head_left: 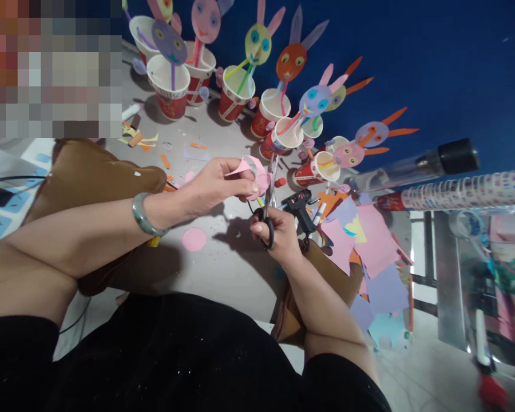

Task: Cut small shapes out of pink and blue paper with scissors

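Note:
Between the thumb and fingers of my left hand is a piece of pink paper, curled and partly cut, with a thin strip at its left. My right hand is closed around the black handles of a pair of scissors. The blades point up and away from me, at the right edge of the pink paper; whether they touch it I cannot tell. A pink paper circle lies flat on the grey table below my left hand.
Paper cups with paper rabbit faces on straws line the back. A black glue gun lies right of the scissors. Coloured paper sheets are piled at the right, beside a long stack of cups. Brown cushions flank the table.

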### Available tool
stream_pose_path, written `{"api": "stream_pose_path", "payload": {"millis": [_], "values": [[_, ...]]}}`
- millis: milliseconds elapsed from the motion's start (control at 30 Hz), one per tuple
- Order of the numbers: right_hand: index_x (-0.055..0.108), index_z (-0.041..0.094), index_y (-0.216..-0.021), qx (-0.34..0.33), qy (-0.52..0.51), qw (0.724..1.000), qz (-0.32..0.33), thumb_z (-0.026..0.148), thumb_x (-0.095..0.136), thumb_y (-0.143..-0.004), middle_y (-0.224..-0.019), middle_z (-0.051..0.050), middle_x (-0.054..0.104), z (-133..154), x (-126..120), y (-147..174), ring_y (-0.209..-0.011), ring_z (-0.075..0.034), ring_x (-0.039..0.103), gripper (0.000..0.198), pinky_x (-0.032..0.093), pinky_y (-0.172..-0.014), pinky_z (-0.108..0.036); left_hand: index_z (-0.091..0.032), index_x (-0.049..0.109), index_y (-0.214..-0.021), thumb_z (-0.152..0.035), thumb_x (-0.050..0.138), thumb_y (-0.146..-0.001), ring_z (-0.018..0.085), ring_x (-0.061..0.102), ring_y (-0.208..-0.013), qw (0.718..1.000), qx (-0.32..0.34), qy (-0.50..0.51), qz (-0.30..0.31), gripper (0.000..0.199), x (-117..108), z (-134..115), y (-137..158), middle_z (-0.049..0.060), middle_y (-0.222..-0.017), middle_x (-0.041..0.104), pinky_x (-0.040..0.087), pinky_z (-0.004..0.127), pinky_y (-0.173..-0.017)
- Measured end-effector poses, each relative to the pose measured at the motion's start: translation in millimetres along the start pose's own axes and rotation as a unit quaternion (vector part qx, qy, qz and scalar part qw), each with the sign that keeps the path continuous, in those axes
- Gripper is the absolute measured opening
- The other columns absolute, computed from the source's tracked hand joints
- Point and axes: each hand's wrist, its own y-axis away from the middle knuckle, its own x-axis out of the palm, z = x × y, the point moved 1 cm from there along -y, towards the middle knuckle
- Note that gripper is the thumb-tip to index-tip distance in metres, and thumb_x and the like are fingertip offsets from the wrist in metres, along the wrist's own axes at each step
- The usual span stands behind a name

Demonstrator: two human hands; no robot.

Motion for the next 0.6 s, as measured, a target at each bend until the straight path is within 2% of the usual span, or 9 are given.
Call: {"api": "stream_pose_path", "payload": {"millis": [600], "values": [[0.047, 0.022, -0.058, -0.007, -0.016, 1.000, 0.008, 0.073, 0.079, -0.064, -0.046, 0.005, 0.052, 2.1, -0.3, 0.4, -0.044, -0.009, 0.042, 0.060, 0.032, -0.046, -0.026, -0.019, 0.061, -0.060, -0.020, 0.074, -0.075, 0.011, 0.057, -0.065, 1.000, 0.028, -0.009, 0.003, 0.020, -2.2, -0.4, -2.2, -0.001, -0.063, 0.059, 0.046, 0.029, -0.067]]}}
